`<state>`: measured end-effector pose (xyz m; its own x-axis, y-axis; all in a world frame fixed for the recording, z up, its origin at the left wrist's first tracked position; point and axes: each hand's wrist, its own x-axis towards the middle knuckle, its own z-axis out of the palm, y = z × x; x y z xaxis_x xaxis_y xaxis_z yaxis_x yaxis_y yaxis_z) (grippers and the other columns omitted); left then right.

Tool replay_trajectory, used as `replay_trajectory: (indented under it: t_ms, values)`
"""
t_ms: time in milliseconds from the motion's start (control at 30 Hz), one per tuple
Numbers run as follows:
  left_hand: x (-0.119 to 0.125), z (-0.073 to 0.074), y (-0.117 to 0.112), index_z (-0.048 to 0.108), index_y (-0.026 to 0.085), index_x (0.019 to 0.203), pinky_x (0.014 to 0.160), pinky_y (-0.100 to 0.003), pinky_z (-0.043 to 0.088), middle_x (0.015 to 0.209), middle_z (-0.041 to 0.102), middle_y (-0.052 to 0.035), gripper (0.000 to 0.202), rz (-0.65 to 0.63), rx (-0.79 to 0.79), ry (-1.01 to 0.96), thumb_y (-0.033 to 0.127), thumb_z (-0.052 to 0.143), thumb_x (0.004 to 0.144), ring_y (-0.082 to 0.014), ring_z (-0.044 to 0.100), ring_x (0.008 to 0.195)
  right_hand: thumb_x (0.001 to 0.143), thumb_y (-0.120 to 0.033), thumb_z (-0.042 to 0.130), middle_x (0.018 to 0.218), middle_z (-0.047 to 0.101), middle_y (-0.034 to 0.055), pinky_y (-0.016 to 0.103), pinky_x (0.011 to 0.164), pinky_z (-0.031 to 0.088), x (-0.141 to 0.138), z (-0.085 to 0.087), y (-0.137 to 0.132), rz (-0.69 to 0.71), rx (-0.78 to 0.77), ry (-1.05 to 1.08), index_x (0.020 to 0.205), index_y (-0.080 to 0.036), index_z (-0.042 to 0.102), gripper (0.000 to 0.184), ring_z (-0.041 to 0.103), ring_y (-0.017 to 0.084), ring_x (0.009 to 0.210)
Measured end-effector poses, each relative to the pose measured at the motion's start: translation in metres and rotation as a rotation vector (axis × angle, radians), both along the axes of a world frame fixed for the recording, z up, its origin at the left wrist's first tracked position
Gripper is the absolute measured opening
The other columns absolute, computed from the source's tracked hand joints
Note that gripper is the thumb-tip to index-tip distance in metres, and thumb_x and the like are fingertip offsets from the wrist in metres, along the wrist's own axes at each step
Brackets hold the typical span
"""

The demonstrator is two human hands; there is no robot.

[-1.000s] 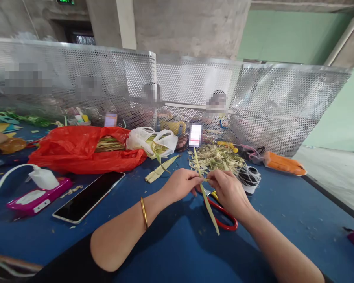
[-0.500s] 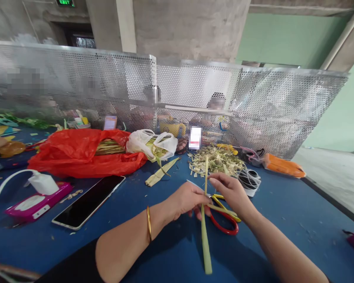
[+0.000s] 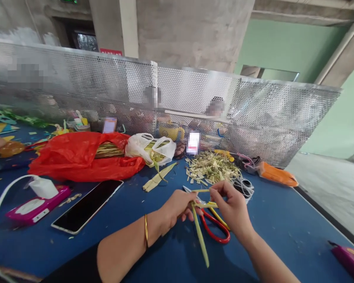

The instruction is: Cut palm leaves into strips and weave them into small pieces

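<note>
My left hand (image 3: pixel 178 206) and my right hand (image 3: pixel 230 205) are closed on a long pale green leaf strip (image 3: pixel 200 235) just above the blue table (image 3: pixel 283 220). The left fingers pinch it at a fold, and its free end hangs down toward me. The right fingers pinch a bent-over part near the top. Red-handled scissors (image 3: pixel 214 228) lie flat on the table directly under my hands. A gold bangle (image 3: pixel 146 231) sits on my left wrist.
A heap of leaf trimmings (image 3: pixel 212 171) and a spool of thread (image 3: pixel 244 185) lie beyond my hands. Left are a red bag (image 3: pixel 76 157) and white bag (image 3: pixel 149 147) of leaves, a phone (image 3: pixel 87 206) and a pink charger (image 3: pixel 37 202). A perforated metal screen (image 3: pixel 253 114) backs the table, people behind it.
The upright upper part of the strip has been bent over sideways between my hands. Both hands shifted slightly, and the view tilted a little.
</note>
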<state>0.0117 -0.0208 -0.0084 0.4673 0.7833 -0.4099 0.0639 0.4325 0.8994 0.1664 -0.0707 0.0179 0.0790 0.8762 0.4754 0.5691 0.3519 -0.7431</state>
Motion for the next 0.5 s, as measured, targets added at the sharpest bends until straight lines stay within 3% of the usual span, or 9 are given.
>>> replay_trajectory:
  t_ms: [100,233,400,500]
  values:
    - [-0.003,0.002,0.006,0.065,0.012,0.078,0.042,-0.019,0.037,0.07,0.071,-0.0084,0.033,0.16,-0.146,-0.129,0.042,0.055,0.087,-0.0106,0.059,0.047,0.092,-0.026,0.05,0.071,0.066,0.001,0.024,0.058,0.045,-0.007,-0.004,-0.007,0.032,0.106,-0.303,0.077,-0.021,0.057,0.017,0.061,0.014,0.062]
    - [-0.002,0.001,0.007,0.065,0.01,0.077,0.05,-0.02,0.047,0.067,0.068,-0.0067,0.033,0.239,-0.261,-0.26,0.04,0.055,0.089,-0.0117,0.061,0.051,0.094,-0.019,0.047,0.072,0.066,0.0025,0.025,0.06,0.043,-0.014,-0.018,-0.009,0.059,0.272,-0.604,0.084,-0.02,0.057,0.015,0.063,0.016,0.064]
    - [-0.001,-0.004,0.011,0.066,0.009,0.085,0.057,-0.022,0.052,0.078,0.072,-0.0102,0.021,0.184,-0.318,-0.407,0.021,0.051,0.09,-0.0129,0.065,0.059,0.093,-0.017,0.046,0.073,0.065,0.0026,0.026,0.06,0.044,-0.012,-0.025,-0.006,0.015,0.299,-0.641,0.085,-0.021,0.054,0.011,0.062,0.017,0.065]
    - [-0.002,-0.003,0.014,0.067,0.007,0.084,0.062,-0.022,0.054,0.083,0.073,-0.0114,0.016,0.153,-0.326,-0.439,0.009,0.051,0.083,-0.0144,0.068,0.066,0.092,-0.017,0.046,0.069,0.064,0.0009,0.025,0.055,0.042,-0.01,-0.024,-0.004,-0.043,0.275,-0.606,0.083,-0.021,0.051,0.011,0.062,0.016,0.059]
